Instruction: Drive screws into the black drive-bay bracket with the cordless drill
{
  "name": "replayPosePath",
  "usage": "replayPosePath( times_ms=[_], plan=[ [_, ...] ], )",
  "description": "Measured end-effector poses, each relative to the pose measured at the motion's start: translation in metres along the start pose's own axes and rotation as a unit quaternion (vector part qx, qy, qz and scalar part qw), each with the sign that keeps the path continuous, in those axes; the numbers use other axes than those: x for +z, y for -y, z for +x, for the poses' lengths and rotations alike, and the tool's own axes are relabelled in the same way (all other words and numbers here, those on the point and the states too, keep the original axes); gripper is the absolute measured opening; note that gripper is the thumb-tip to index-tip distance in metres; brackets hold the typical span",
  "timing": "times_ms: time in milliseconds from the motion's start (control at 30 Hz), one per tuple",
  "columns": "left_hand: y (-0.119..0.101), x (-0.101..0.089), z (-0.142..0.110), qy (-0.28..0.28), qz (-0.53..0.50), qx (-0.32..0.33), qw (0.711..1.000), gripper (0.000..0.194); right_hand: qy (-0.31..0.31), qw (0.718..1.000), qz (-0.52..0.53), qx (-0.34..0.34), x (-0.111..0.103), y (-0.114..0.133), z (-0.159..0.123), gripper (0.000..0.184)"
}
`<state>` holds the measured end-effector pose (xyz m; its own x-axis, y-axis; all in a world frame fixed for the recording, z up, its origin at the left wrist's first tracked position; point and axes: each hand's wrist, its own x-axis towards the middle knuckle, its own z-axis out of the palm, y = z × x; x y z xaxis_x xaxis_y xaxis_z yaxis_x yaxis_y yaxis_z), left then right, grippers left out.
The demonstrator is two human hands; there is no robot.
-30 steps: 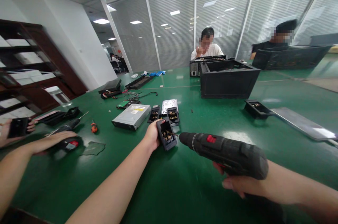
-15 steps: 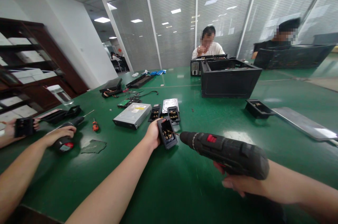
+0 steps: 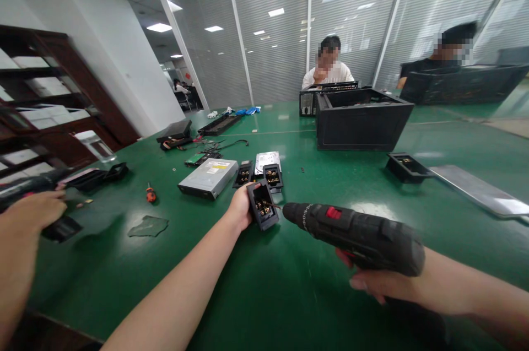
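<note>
My left hand [image 3: 239, 208] grips a small black plastic bracket [image 3: 262, 206] with brass contacts, held tilted on the green table [image 3: 264, 290]. My right hand [image 3: 372, 279] is wrapped round the handle of a black cordless screwdriver [image 3: 355, 236] with a red switch. Its thin bit points left into the bracket. Two more black brackets [image 3: 259, 174] lie just behind, beside a silver optical drive [image 3: 209, 177] and a bare hard drive [image 3: 266, 160].
A co-worker's hand [image 3: 28, 213] at the far left lifts another power tool. An orange screwdriver [image 3: 150, 194] and a dark scrap lie nearby. A black computer case [image 3: 361, 119] stands beyond, a black tray [image 3: 407, 168] and metal panel [image 3: 479, 191] at right. Two people sit across.
The co-worker at the left picked their power tool up off the table and raised it. My hands, the bracket and my screwdriver have barely shifted.
</note>
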<state>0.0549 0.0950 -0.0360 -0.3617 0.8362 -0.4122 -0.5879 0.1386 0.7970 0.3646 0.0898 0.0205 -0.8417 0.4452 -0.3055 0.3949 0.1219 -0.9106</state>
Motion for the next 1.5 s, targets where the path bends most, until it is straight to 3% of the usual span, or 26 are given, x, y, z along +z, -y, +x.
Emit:
replayPosePath(
  times_ms=[233,833,1000,1500],
  plan=[
    [0.0009,-0.0011,0.0016,-0.004,0.0,-0.001,1.0,0.015,-0.007,1.0,-0.004,-0.018,0.0001,-0.0064,0.0009,0.02],
    [0.0001,0.0003,-0.0002,-0.006,0.0,-0.012,1.0,0.017,-0.015,1.0,0.001,0.017,-0.0001,-0.0007,-0.0004,0.029],
    [0.0006,-0.0008,0.0005,0.002,-0.001,-0.005,1.0,0.017,-0.006,1.0,-0.015,0.005,0.0001,-0.0011,0.0004,0.019],
    [0.0018,-0.0037,0.0033,0.014,0.004,0.006,1.0,0.016,-0.012,1.0,-0.004,0.011,0.0,-0.0025,0.0001,0.028]
  ],
)
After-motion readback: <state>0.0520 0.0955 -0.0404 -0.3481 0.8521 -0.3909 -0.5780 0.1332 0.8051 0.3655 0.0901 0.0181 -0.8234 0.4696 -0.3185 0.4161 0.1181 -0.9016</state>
